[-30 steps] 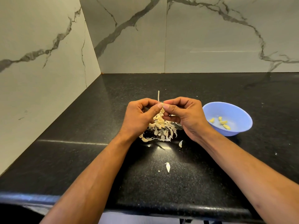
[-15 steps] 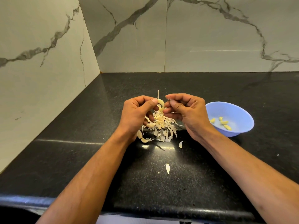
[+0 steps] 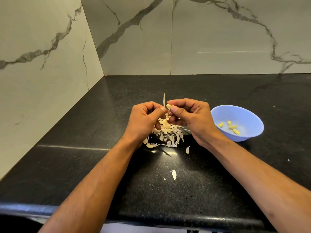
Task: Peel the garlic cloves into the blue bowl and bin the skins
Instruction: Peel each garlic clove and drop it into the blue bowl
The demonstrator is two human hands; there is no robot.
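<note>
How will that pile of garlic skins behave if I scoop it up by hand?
The garlic skins look thin and curled, so probably very light and floppy. They lie loose, and stray flakes already sit apart on the counter, so some will likely slip out or scatter.

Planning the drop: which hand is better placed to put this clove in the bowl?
Right. The right hand already pinches the clove and is nearer the blue bowl; the left hand is farther away.

Your worktop [image 3: 84, 174] is black speckled stone set into a marble-tiled corner. On it you have a heap of garlic skins [image 3: 168, 133], two stray skins [image 3: 174, 174] nearer the front edge — and the blue bowl [image 3: 242, 113] at the right.
</note>
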